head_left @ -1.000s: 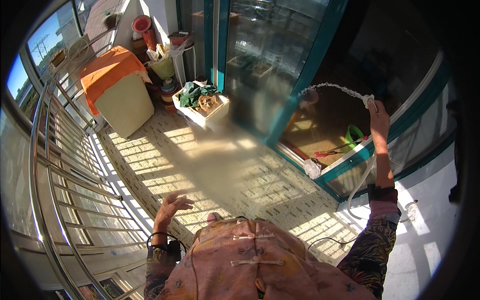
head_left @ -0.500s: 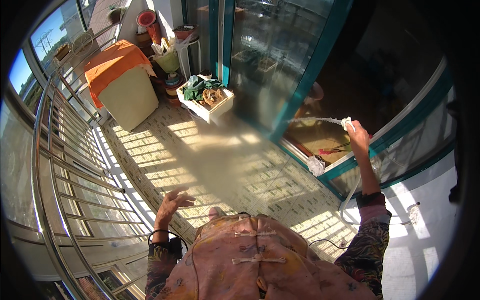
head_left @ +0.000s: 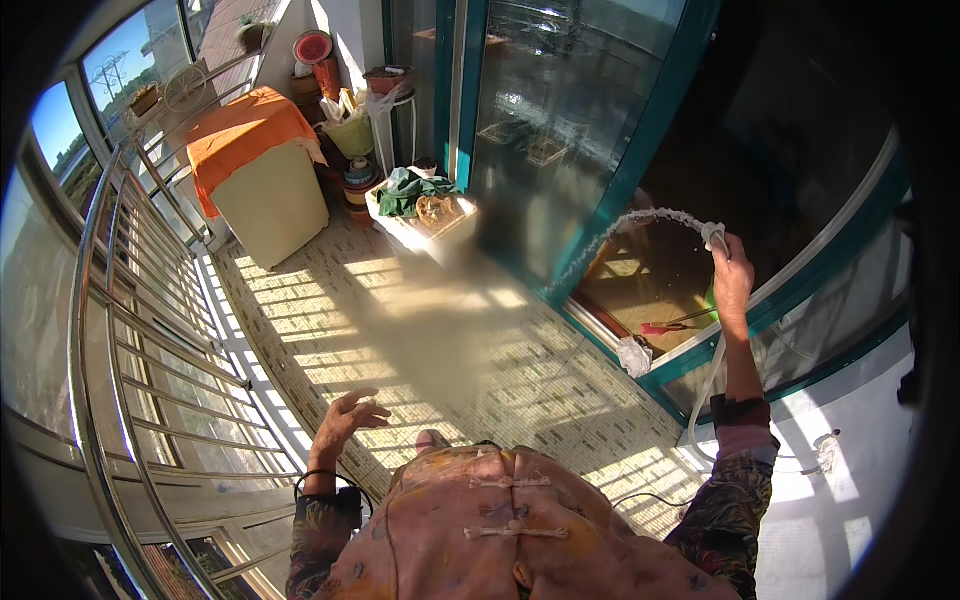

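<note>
My right hand point(head_left: 733, 278) is closed round the end of a pale hose point(head_left: 699, 395), raised beside the open doorway. From its whitish tip a stream of water point(head_left: 655, 213) arcs leftward and falls along the lower edge of the green-framed glass door point(head_left: 555, 120). The hose hangs down past my right forearm and bends near the white ledge. My left hand point(head_left: 350, 420) hovers over the tiled floor point(head_left: 480, 370) near the railing, its fingers apart and loosely bent, with nothing in them.
A metal railing point(head_left: 92, 330) runs along the left. Further off stand a box-shaped piece covered with orange cloth point(head_left: 250, 130), a white planter point(head_left: 420, 232) and stacked pots point(head_left: 360, 180). A white crumpled bundle point(head_left: 634, 356) sits at the door track. A dark cable point(head_left: 640, 497) lies at right.
My right hand has tilted the hose tip upward, so the water now arcs higher before falling against the door's lower edge. The left hand stays open, nearly in place.
</note>
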{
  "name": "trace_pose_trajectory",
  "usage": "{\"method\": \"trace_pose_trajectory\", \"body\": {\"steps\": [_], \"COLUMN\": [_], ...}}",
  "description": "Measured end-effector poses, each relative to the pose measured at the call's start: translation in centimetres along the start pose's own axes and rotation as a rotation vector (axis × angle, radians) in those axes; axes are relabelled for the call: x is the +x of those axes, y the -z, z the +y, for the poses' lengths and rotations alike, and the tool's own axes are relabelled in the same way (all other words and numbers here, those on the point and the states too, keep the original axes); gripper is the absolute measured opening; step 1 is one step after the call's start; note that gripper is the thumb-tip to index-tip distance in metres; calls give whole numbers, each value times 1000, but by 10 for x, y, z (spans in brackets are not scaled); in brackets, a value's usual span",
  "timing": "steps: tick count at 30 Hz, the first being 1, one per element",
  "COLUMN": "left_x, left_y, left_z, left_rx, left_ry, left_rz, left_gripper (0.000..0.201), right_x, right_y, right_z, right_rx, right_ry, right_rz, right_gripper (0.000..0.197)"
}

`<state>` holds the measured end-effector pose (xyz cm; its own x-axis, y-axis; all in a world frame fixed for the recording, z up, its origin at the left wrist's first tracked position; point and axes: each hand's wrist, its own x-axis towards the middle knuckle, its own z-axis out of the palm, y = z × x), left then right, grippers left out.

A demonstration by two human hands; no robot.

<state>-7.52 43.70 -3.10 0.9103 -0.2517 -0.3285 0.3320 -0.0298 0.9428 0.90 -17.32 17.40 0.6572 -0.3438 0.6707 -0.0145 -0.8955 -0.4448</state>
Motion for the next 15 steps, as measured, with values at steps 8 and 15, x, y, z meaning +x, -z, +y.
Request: {"method": "trace_pose_trajectory", "body": {"steps": [8, 15], "left_x": [4, -1], "left_y": [-4, 1], "left_z": [1, -13], "left_rx": [-37, -111], "left_ry": [-55, -65], "left_rz": [-24, -34], "left_gripper": [49, 56], "right_x": [134, 202], "right_y": [97, 185], "right_z": [-93, -163], "right_rx": [436, 508], "right_ry": [106, 239], "right_rz": [417, 675], "right_gripper": [32, 38]}}
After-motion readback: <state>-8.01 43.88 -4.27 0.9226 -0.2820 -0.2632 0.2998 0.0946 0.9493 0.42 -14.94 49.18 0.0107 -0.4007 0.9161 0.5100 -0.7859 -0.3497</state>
